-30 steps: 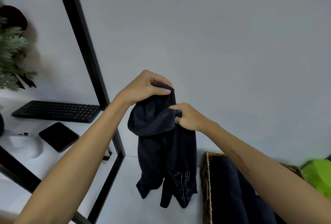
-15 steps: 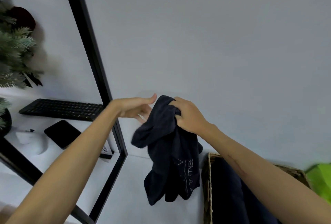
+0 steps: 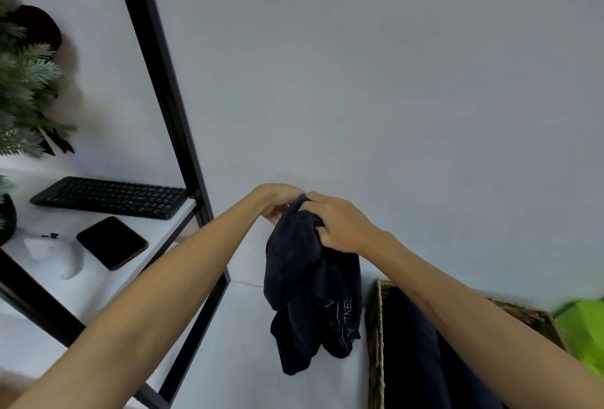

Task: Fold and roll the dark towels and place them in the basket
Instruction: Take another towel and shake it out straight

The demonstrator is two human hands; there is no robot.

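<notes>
A dark navy towel (image 3: 310,291) with pale lettering hangs bunched in the air above the white surface. My right hand (image 3: 343,225) grips its top, fingers curled into the cloth. My left hand (image 3: 277,203) is at the towel's upper left edge, partly behind the cloth; its fingers touch the fabric, and the grip itself is hidden. To the lower right stands a woven basket (image 3: 376,336) with dark towels (image 3: 411,359) inside it.
A black metal frame (image 3: 163,98) slants across the left. Behind it a white desk holds a black keyboard (image 3: 111,196), a black phone (image 3: 111,242) and a plant (image 3: 23,91). A bright green object (image 3: 581,333) sits right of the basket.
The left hand let go of the towel's top, opened, then came back to its upper edge. The right hand took over the top. Both hands and the towel sank lower.
</notes>
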